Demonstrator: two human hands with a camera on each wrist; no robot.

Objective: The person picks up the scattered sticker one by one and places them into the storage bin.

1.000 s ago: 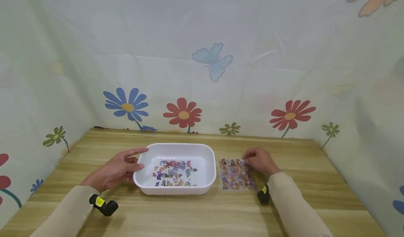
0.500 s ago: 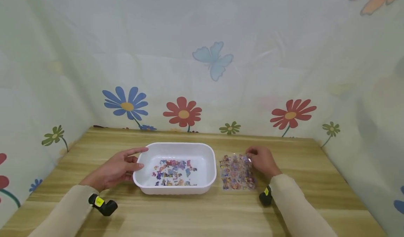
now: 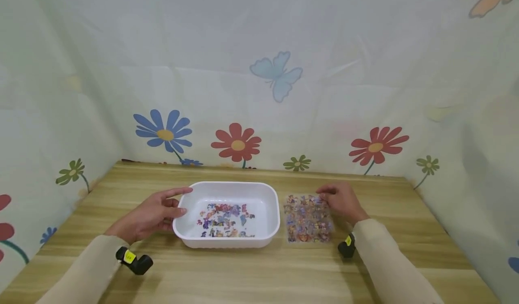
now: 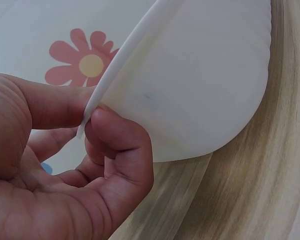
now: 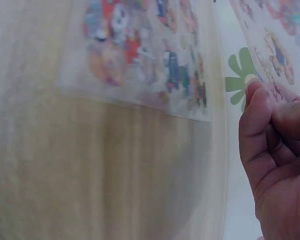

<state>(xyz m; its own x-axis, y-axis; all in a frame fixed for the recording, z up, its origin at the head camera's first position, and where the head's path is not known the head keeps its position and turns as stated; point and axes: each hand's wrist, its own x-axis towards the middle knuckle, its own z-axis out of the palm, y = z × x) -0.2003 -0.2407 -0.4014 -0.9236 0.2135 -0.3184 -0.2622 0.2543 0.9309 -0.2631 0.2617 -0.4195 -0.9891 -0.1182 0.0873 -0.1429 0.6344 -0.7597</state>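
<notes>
On the worktop, towards its far edge, stands a white tray with small colourful pieces on its floor. The left hand pinches the rim at the tray's left edge, near the far corner. Beside the tray's right edge are 2 clear, picture-covered sheets — the lower sheet on the worktop, the upper sheet lifted at its far right corner, pinched between thumb and fingertips of the right hand.
</notes>
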